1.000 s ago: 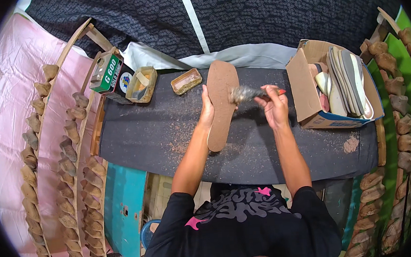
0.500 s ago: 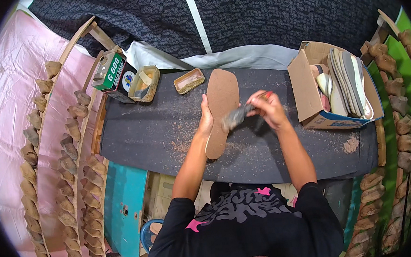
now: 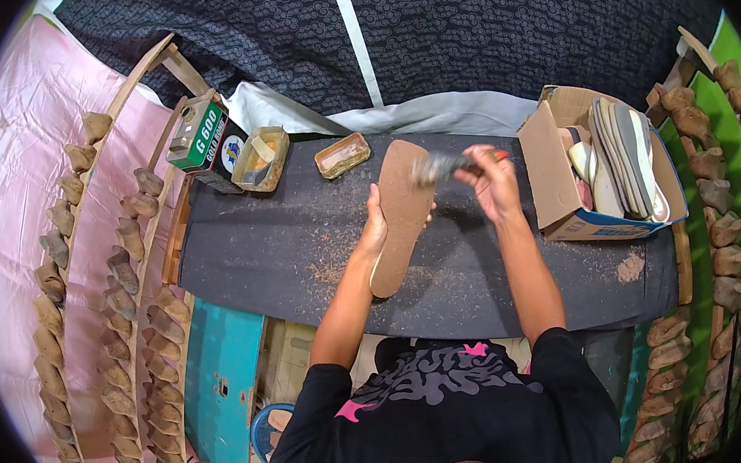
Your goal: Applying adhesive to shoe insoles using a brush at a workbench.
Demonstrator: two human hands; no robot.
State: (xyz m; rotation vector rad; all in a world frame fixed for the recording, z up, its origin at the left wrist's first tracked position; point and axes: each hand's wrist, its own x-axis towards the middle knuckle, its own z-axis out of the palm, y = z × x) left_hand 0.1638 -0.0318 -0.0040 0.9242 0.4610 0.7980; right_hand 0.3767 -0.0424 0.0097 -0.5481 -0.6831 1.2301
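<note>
A long brown shoe sole is held tilted above the table by my left hand. The thumb lies along its left edge and fingertips show at its right edge. My right hand is closed around the red-tipped handle of a brush. The brush is blurred by motion, its grey bristles at the right edge of the sole's upper part. Brown shavings lie scattered on the dark table left of the sole and below it.
At the back left stand a metal can, a tub with a scraper-like piece in it, and a shallow tray. A cardboard box of soles sits at the right. Racks of wooden shoe lasts flank the table.
My right hand has swept the brush upward, from the sole's middle to its upper part. The sole sits slightly lower in view, still in my left hand.
</note>
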